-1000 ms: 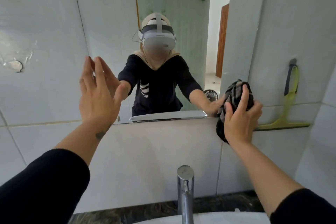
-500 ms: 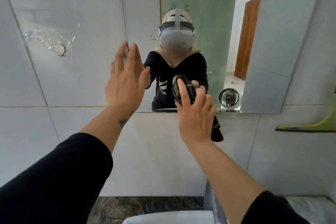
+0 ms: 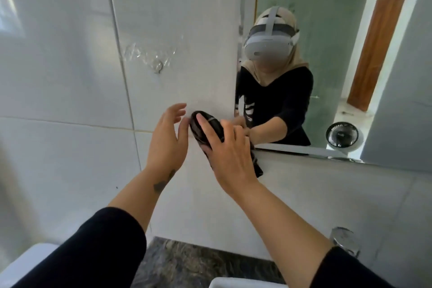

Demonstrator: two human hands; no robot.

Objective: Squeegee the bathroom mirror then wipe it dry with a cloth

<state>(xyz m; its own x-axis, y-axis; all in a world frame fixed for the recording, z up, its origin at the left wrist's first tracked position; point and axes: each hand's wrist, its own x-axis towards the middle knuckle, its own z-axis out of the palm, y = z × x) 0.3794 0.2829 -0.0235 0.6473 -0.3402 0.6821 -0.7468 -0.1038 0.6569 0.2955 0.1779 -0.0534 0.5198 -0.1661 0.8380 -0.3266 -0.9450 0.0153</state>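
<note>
Cloth point(image 3: 205, 131), dark and bunched, sat under the right hand point(image 3: 230, 154), whose fingers point(image 3: 203, 124) were spread and pressed over it against the wall tile just past the mirror's point(image 3: 327, 77) lower left corner. The left hand point(image 3: 167, 142) hovered beside it, fingers apart and holding nothing. Whether the glass was damp could not be judged from this angle. To dry it well, the wipe probably called for a flat pad, firm even pressure, overlapping passes, and extra care along the bottom edge, where water collects. No squeegee was in view.
</note>
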